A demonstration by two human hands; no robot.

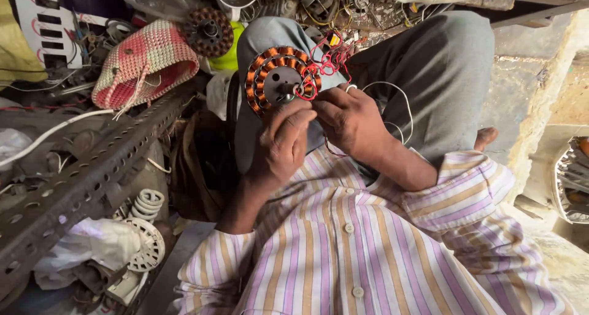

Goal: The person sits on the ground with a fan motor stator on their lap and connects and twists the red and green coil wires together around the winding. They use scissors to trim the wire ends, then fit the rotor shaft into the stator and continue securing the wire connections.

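A round motor stator (pixel 277 79) with copper-orange coils and a grey metal centre rests on my knee, tilted toward me. My left hand (pixel 283 144) grips its lower edge with fingers curled near the centre shaft. My right hand (pixel 351 119) pinches thin red wires (pixel 325 62) that run off the stator's right side; a ring shows on one finger. A white wire (pixel 392 88) loops over my grey trousers behind the right hand.
A perforated metal angle bar (pixel 92 180) slants across the left. A pink-and-green woven basket (pixel 144 60) and another dark wound stator (pixel 210 31) lie behind it. White plastic parts (pixel 146 229) sit at lower left. A stone ledge (pixel 540 106) is at right.
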